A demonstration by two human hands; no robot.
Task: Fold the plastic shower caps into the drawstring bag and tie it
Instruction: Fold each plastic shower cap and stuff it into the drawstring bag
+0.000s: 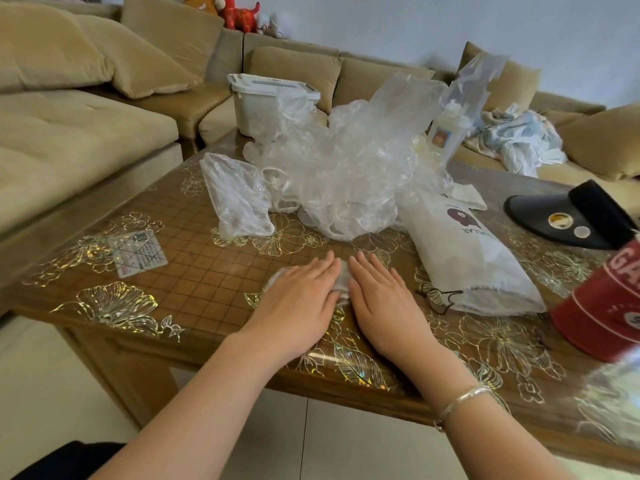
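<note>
Both her left hand (304, 289) and right hand (379, 292) lie flat, fingers straight, pressing a filmy, slippery-looking shower cap (341, 284) near the table (104, 306) edge, best pinched by its elastic rim.

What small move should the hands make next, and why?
Probably fold the flattened shower cap over once more. Both the left hand and right hand press it flat on the table, and the drawstring bag lies open-mouthed nearby.
</note>
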